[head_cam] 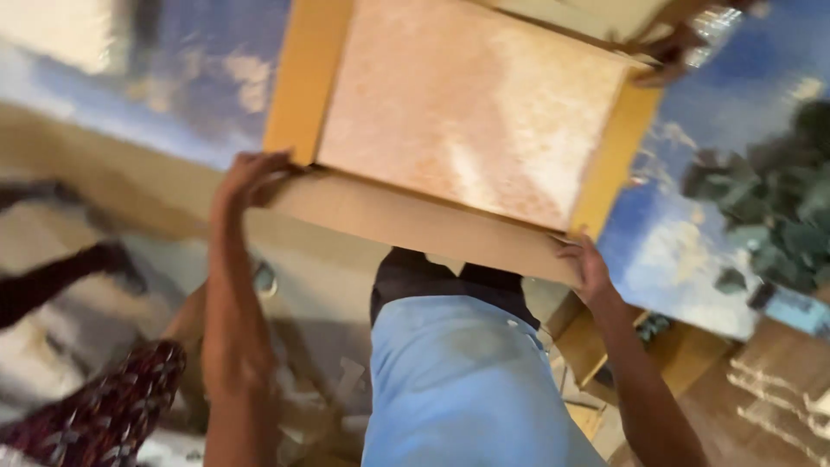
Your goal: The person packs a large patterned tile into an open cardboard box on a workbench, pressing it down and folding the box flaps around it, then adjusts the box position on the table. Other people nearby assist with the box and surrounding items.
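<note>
Overhead, tan cardboard box (450, 112), open flaps, pale glossy pinkish panel inside.

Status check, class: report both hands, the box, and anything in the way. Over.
Left hand and right hand grip the open cardboard box. Another person's hand at far corner.

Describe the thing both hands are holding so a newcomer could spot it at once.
Filling the upper middle of the view is a large flat cardboard box. The left hand and right hand hold its near corners. Its pale pinkish mottled panel framed by tan flaps sets it apart.
</note>
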